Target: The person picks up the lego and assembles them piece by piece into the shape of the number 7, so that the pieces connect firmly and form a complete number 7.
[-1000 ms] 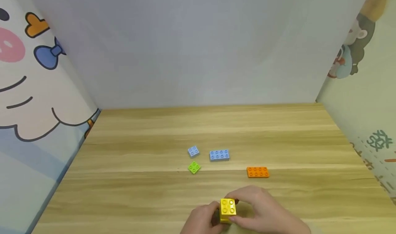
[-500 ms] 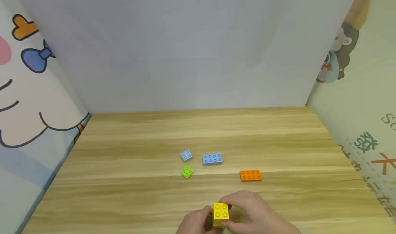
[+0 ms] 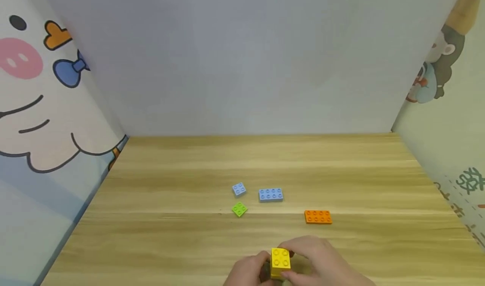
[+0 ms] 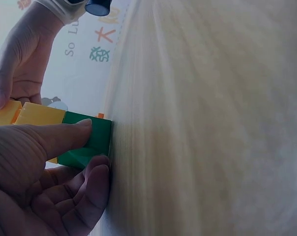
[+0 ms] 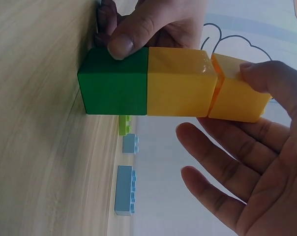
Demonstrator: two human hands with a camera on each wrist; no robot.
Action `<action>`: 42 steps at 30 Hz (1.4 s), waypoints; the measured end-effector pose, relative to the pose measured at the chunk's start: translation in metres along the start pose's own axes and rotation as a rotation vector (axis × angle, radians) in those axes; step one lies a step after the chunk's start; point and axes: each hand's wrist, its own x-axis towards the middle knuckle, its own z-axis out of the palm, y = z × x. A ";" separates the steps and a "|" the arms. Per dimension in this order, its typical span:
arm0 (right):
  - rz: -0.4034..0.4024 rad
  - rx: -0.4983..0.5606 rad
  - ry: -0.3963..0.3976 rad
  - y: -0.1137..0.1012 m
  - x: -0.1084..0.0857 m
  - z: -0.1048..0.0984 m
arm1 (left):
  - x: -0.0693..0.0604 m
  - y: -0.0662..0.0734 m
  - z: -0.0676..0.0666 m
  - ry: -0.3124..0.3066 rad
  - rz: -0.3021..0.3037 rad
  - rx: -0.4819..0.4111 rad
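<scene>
A short tower stands upright on the wooden table: a green brick [image 5: 114, 88] at the bottom, a yellow brick [image 5: 180, 83] above it, and a second yellow brick [image 3: 280, 256] at the top. In the right wrist view, the top brick sits slightly tilted, with a narrow gap between it and the middle one. My left hand [image 3: 246, 271] grips the green brick low down, thumb on one side and fingertips on another. My right hand [image 3: 316, 260] pinches the top yellow brick between thumb and fingers; its other fingers spread away from the tower in the right wrist view.
Beyond the hands lie a small light-blue brick [image 3: 239, 189], a longer blue brick [image 3: 270, 195], a flat lime-green brick [image 3: 239, 209] and an orange brick [image 3: 318, 217]. A grey-white wall [image 3: 242, 67] rises behind the table [image 3: 159, 235], with printed panels at both sides.
The head view swings one way and back, so everything shifts in the picture. Both hands keep their hold on the tower, and the loose bricks stay where they lie.
</scene>
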 end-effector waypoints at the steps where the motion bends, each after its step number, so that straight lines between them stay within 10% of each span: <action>1: -0.003 0.006 -0.001 -0.001 0.000 0.000 | 0.000 0.001 0.001 0.002 0.004 0.000; 9: -0.079 -0.016 0.025 -0.002 -0.002 0.001 | -0.005 0.000 0.002 0.024 0.035 -0.003; 23: 0.033 -0.037 -0.029 -0.009 -0.003 -0.002 | -0.009 0.001 0.001 0.014 0.065 0.012; 42: -0.093 -0.121 0.096 -0.007 -0.005 0.009 | -0.014 -0.002 0.003 0.071 0.120 0.073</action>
